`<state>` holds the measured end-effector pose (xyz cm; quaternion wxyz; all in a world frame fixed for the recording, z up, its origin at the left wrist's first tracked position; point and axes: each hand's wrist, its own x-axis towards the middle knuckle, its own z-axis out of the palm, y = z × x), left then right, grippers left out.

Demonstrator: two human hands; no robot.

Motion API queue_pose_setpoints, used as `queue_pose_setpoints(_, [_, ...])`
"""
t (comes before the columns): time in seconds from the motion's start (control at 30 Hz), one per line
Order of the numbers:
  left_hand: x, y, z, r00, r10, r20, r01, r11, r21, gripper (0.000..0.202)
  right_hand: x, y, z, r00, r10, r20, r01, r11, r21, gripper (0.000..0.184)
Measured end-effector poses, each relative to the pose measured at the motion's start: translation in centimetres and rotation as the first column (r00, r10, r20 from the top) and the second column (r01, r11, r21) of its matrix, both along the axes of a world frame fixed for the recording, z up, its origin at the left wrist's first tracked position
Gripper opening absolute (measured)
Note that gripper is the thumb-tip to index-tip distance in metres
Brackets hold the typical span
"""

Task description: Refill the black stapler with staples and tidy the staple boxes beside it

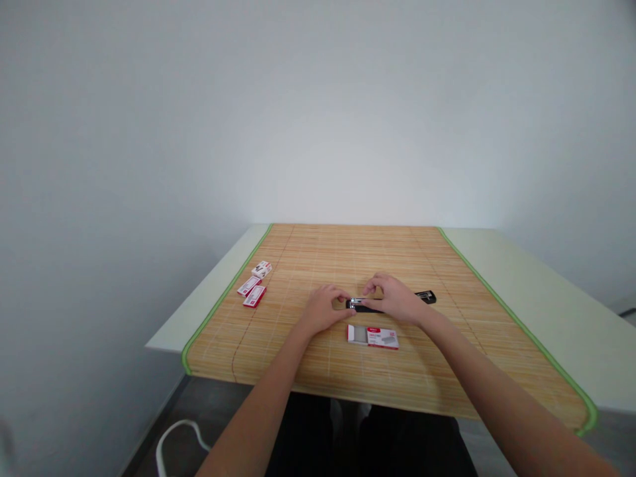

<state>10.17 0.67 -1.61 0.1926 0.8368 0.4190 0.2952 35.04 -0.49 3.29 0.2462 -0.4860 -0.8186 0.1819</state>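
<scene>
On slatted matting (pixel 308 265), an opened black-and-silver stapler (pixel 373 309) is laid sideways — silver end pinched by left hand (pixel 325 308), hold of right hand (pixel 395 298) unclear.

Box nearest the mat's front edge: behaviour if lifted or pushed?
The box looks like thin card, so probably dents if squeezed. Its left end seems a pulled-out tray, which may shift if tilted. Lying flat on the mat, it should slide, not roll.

Stapler (pixel 368 309): on mat (pixel 318 252). Left hand (pixel 325 309): at stapler's left end. Right hand (pixel 392 298): over stapler's middle. Single box (pixel 381 338): before stapler. Three further boxes (pixel 249 286): left of stapler, grouped. Wall (pixel 362 119): behind stapler.
</scene>
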Motion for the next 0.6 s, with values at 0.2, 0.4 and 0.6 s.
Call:
queue_pose_setpoints(0.2, [0.0,0.1,-0.2,1.0,-0.007,0.002,0.007,1.0,0.009,0.033,0.9,0.0,0.5,0.994,-0.001,0.107,0.0,1.0,0.009,0.013])
queue_pose_setpoints(0.4, [0.0,0.1,-0.1,1.0,-0.004,0.004,0.004,1.0,0.022,0.033,0.4,-0.7,0.5,0.986,-0.025,0.163,0.011,0.996,0.085,0.012])
queue_pose_setpoints(0.6, [0.1,0.1,-0.1,1.0,-0.007,-0.006,0.007,1.0,0.013,0.033,-0.9,-1.4,0.5,0.983,0.032,0.181,-0.062,0.985,0.162,0.018])
